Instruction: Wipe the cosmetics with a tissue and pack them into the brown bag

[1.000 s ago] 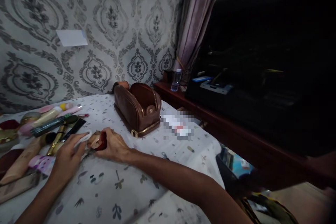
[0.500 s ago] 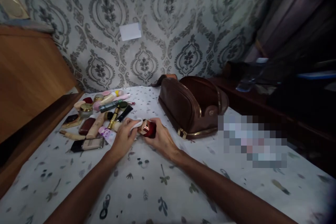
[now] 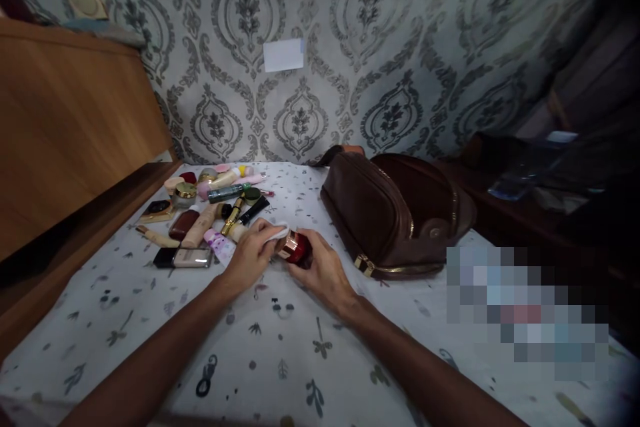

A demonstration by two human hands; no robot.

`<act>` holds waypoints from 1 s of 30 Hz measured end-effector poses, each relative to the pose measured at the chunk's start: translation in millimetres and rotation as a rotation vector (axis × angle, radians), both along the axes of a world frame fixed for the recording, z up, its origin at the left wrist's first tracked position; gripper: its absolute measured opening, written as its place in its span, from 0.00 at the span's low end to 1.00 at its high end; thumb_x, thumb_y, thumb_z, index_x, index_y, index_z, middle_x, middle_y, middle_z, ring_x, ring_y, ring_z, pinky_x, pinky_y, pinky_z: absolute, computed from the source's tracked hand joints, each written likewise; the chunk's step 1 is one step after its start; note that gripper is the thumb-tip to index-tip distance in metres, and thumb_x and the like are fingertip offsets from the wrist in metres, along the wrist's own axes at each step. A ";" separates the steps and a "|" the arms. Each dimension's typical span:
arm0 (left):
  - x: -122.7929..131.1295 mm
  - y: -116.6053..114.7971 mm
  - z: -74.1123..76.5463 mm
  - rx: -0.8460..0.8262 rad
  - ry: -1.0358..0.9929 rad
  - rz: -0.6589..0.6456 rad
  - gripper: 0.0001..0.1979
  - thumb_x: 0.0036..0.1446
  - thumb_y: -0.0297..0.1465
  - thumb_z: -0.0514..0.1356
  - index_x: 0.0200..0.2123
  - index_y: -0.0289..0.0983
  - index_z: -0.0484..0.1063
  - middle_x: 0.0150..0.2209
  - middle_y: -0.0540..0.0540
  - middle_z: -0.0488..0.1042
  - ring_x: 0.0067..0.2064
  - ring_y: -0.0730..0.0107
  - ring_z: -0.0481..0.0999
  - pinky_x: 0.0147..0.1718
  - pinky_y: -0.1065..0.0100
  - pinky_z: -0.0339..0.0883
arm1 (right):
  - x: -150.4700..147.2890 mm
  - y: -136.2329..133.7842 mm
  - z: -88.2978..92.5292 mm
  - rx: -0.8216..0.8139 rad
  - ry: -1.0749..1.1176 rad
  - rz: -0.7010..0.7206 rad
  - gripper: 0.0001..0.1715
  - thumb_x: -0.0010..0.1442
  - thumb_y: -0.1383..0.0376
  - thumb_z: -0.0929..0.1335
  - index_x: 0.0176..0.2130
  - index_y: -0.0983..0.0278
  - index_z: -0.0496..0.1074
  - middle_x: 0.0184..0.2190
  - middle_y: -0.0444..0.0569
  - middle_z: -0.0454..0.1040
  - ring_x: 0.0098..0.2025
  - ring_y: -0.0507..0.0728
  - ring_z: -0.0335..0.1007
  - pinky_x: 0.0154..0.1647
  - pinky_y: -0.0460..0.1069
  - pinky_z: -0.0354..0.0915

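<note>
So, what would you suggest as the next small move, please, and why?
Perhaps wipe the shiny, rounded red-and-gold container with the small white cloth: the right hand grips its red part, while the left hand holds the cloth beside its gold part.

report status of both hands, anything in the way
Right hand grips round red-and-gold container. Left hand holds soft white pad at gold end. Open brown leathery bag to the right, not blocking.

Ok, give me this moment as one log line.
left hand: holds white cloth | right hand: holds red container | brown bag: open, on right | cosmetics: spread on left
</note>
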State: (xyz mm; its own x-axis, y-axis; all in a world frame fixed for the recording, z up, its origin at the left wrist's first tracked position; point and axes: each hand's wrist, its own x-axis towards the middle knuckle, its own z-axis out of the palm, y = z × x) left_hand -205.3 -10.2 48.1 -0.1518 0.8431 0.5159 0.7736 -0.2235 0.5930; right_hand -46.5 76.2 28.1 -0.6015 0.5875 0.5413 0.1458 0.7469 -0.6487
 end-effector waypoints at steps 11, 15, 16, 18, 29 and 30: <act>-0.7 -1.4 6.7 0.078 -0.128 -0.152 0.16 0.62 0.26 0.53 0.45 0.42 0.79 0.40 0.46 0.70 0.43 0.66 0.71 0.44 0.65 0.67 | 0.4 0.2 2.2 -0.162 0.005 0.025 0.25 0.52 0.62 0.70 0.49 0.62 0.66 0.43 0.52 0.74 0.44 0.60 0.72 0.46 0.54 0.68; -3.9 -0.1 6.5 0.081 -0.180 -0.211 0.15 0.60 0.23 0.54 0.37 0.40 0.81 0.41 0.45 0.70 0.45 0.66 0.72 0.47 0.64 0.67 | -1.5 3.0 -1.6 -0.270 0.046 0.024 0.27 0.51 0.60 0.72 0.49 0.63 0.65 0.40 0.49 0.75 0.40 0.58 0.72 0.43 0.53 0.68; -4.7 -0.1 6.6 0.074 -0.181 -0.217 0.14 0.59 0.23 0.54 0.36 0.40 0.81 0.42 0.45 0.70 0.45 0.66 0.72 0.48 0.64 0.67 | -2.1 4.2 -2.9 -0.292 0.065 0.028 0.27 0.50 0.60 0.72 0.49 0.63 0.66 0.39 0.48 0.75 0.39 0.57 0.72 0.43 0.52 0.68; -6.7 -0.4 7.2 0.055 -0.180 -0.223 0.14 0.59 0.23 0.55 0.33 0.39 0.81 0.42 0.44 0.71 0.44 0.65 0.73 0.48 0.63 0.67 | -2.9 6.7 -5.1 -0.338 0.100 0.047 0.28 0.49 0.60 0.73 0.48 0.63 0.66 0.39 0.48 0.75 0.38 0.57 0.72 0.42 0.52 0.69; -24.6 4.9 -5.2 -0.014 -0.174 -0.151 0.15 0.51 0.18 0.54 0.27 0.37 0.80 0.40 0.45 0.74 0.42 0.66 0.75 0.44 0.64 0.68 | -5.4 16.1 -9.8 -0.554 0.195 0.148 0.30 0.47 0.59 0.74 0.48 0.63 0.65 0.44 0.52 0.76 0.44 0.58 0.74 0.50 0.55 0.69; -25.3 5.4 -6.3 -0.019 -0.165 -0.143 0.15 0.51 0.18 0.54 0.27 0.37 0.79 0.40 0.45 0.74 0.42 0.66 0.75 0.44 0.64 0.68 | -5.6 16.1 -10.0 -0.551 0.195 0.153 0.30 0.48 0.59 0.74 0.48 0.63 0.65 0.44 0.52 0.76 0.44 0.58 0.74 0.50 0.55 0.69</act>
State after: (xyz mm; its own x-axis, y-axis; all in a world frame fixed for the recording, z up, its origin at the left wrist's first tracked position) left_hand -230.7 -4.8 41.8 -0.1117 0.8714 0.4778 0.6268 -0.3113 0.7143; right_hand -52.1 92.3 18.1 -0.6213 0.7276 0.2909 -0.0975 0.2966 -0.9500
